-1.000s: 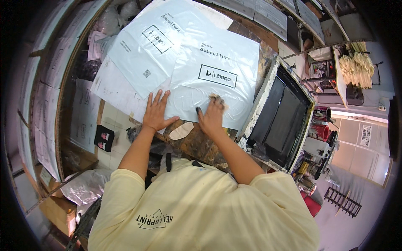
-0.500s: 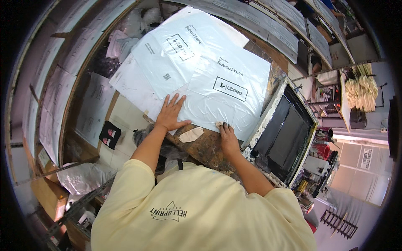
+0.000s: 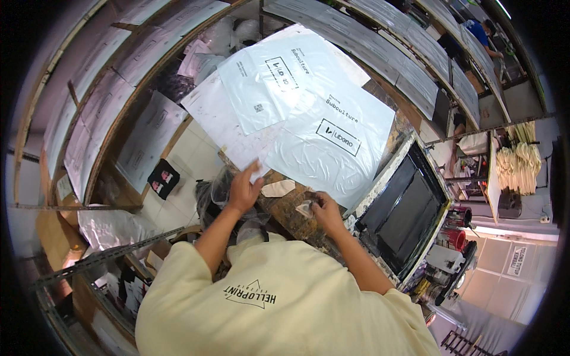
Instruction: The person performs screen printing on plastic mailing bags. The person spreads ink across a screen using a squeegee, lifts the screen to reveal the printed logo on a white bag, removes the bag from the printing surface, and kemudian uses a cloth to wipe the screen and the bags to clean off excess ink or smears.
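Note:
On the worktable (image 3: 291,216) lie two overlapping sheets of thin white plastic, a right one (image 3: 338,172) and a left one (image 3: 246,115), both with black print. Under the left one shows a white board (image 3: 205,107). My left hand (image 3: 243,191) is at the board's near corner, fingers apart, holding nothing. Between the fingers of my right hand (image 3: 326,212) is a small crumpled, stained rag (image 3: 304,209), over the table's near edge. A flat off-white scrap (image 3: 278,188) lies on the dark table between my hands.
A printing screen (image 3: 404,202) coated black stands at the table's right. Ink cans (image 3: 456,240) are beyond it. Racks of printed white sheets (image 3: 107,130) line the left and far sides. A black printed cloth (image 3: 163,179) lies at left. Another person (image 3: 480,32) is far right.
Both hands have drawn back off the white plastic toward me. My right hand has lifted the rag from the sheet's near edge. The view has shifted slightly.

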The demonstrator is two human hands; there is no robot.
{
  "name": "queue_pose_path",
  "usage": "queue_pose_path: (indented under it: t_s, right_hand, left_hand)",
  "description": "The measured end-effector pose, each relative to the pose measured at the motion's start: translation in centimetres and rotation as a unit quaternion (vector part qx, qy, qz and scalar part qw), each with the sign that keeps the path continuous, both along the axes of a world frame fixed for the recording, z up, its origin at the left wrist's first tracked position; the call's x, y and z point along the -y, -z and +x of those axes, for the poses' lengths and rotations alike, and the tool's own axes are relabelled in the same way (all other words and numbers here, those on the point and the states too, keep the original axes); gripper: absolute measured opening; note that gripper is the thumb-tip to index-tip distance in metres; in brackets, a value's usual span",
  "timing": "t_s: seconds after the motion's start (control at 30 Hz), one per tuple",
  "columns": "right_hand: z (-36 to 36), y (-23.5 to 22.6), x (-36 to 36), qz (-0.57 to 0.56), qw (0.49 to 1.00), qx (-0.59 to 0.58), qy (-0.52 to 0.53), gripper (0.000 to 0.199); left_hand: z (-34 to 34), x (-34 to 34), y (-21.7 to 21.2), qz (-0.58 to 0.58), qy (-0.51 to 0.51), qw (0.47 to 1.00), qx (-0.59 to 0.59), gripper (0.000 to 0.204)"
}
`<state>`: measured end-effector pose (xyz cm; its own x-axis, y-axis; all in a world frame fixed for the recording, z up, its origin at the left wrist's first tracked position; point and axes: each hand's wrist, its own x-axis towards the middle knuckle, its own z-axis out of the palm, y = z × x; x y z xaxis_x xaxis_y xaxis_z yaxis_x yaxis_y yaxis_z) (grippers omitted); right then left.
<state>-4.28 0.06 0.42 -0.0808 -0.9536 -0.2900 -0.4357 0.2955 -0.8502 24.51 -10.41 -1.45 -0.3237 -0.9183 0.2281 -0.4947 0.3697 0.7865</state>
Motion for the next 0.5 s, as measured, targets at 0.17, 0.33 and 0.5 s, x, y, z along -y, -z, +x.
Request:
queue_pose_path:
  t_s: [0.17,0.33,0.5]
  right_hand:
    - [0.7,0.7,-1.8,0.02,0.994,0.103,-0.039,0.033]
    - [2.0,-6.4,-1.2,-0.073,0.993,0.008,-0.094,0.034]
    - [1.0,-8.5,-2.4,-0.162,0.984,0.045,-0.056,0.046]
  left_hand:
    - [-2.8,-11.3,-1.3,0.327,0.017,0.92,-0.214,0.055]
    - [-6.8,-12.3,-5.7,0.408,0.122,0.856,-0.293,0.048]
    - [-9.2,-11.6,-8.1,0.495,0.094,0.728,-0.465,0.037]
